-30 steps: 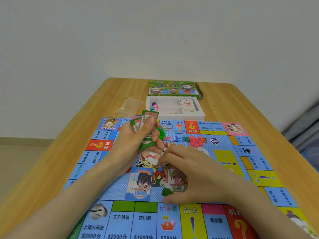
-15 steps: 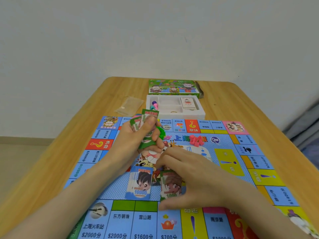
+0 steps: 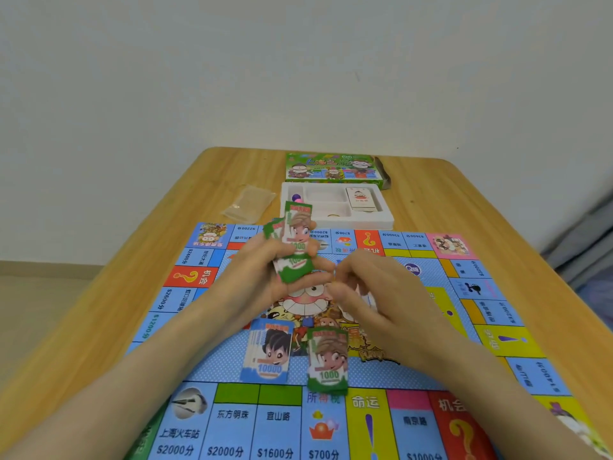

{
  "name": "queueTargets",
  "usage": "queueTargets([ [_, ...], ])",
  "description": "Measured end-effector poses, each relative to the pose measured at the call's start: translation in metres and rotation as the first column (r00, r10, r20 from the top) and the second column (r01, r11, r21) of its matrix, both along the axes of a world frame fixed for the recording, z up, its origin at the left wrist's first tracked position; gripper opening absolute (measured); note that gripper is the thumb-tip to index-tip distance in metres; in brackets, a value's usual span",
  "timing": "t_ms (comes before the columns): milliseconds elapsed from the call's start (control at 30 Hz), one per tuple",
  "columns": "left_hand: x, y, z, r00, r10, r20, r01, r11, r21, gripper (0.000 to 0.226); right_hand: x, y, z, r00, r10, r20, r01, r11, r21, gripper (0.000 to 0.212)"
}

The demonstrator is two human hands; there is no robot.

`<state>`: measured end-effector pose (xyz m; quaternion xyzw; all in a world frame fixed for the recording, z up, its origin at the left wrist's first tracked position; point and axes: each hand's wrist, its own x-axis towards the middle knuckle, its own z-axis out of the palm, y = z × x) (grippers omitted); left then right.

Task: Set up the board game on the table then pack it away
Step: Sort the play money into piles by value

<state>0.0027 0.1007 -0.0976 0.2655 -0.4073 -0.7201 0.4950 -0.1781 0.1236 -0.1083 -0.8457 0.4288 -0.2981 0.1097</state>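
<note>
Right hand (image 3: 381, 295) grip blurred (beside banknotes (image 3: 296, 242))

A person's left hand (image 3: 257, 277) grips fanned green notes (image 3: 294, 242) above the board (image 3: 232, 423); the right hand (image 3: 371, 295), curled, is just beside them. A blue pile (image 3: 268, 352) and green pile (image 3: 327, 360) lie side by side on it.

The blue stack of notes (image 3: 268, 355) before you reads 10000, the green stack (image 3: 327, 360) beside it 1000. The green notes (image 3: 296, 242) in your left hand (image 3: 255, 273) show 1000 too, and the board (image 3: 381, 373) shows $2000分, $1600分, $700分 along its near edge.
</note>
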Motion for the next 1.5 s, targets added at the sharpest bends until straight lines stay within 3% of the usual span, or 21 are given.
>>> queueTargets([
  [100, -0.001, 0.002, 0.001, 0.986, -0.035, 0.164, 0.038, 0.999, -0.020, 0.026, 0.000, -0.003, -0.005, 0.984, -0.081, 0.160, 0.085, 0.996, -0.020, 0.028],
  [200, -0.001, 0.004, -0.001, 0.942, -0.117, 0.313, 0.132, 0.991, -0.026, 0.029, 0.001, -0.005, -0.008, 0.968, -0.123, 0.218, 0.128, 0.992, -0.009, 0.022],
  [433, -0.002, 0.007, -0.001, 0.886, -0.099, 0.454, 0.130, 0.991, -0.037, 0.032, 0.006, -0.002, -0.008, 0.953, -0.107, 0.282, 0.122, 0.992, -0.038, 0.033],
  [567, -0.003, 0.008, 0.000, 0.884, -0.109, 0.454, 0.146, 0.988, -0.046, 0.030, 0.006, -0.005, -0.009, 0.933, -0.067, 0.353, 0.129, 0.979, -0.157, 0.013],
  [667, -0.003, 0.008, 0.001, 0.903, -0.083, 0.421, 0.115, 0.992, -0.052, 0.025, 0.005, -0.004, -0.006, 0.904, -0.062, 0.423, 0.151, 0.972, -0.179, 0.010],
  [733, -0.002, 0.006, 0.001, 0.922, -0.040, 0.386, 0.069, 0.996, -0.061, 0.024, 0.004, -0.004, -0.001, 0.846, -0.081, 0.527, 0.147, 0.985, -0.086, 0.013],
  [867, 0.002, -0.001, 0.000, 0.954, 0.111, 0.278, -0.093, 0.993, -0.077, 0.022, 0.001, -0.004, 0.007, 0.728, -0.099, 0.679, -0.012, 0.988, 0.156, 0.008],
  [967, 0.002, -0.003, 0.000, 0.955, 0.179, 0.236, -0.163, 0.983, -0.083, 0.019, 0.002, -0.002, 0.007, 0.792, -0.046, 0.608, -0.106, 0.971, 0.213, 0.007],
  [1133, 0.001, -0.001, -0.001, 0.949, 0.193, 0.251, -0.174, 0.980, -0.098, 0.020, 0.006, 0.002, 0.001, 0.941, 0.122, 0.317, -0.216, 0.935, 0.282, 0.012],
  [1300, 0.000, -0.001, -0.001, 0.949, 0.192, 0.252, -0.172, 0.980, -0.100, 0.022, 0.007, 0.004, -0.002, 0.963, 0.183, 0.198, -0.243, 0.906, 0.346, 0.021],
  [1500, 0.000, -0.002, -0.002, 0.952, 0.190, 0.242, -0.171, 0.980, -0.098, 0.024, 0.007, 0.001, -0.005, 0.977, 0.202, 0.062, -0.211, 0.944, 0.254, 0.008],
])
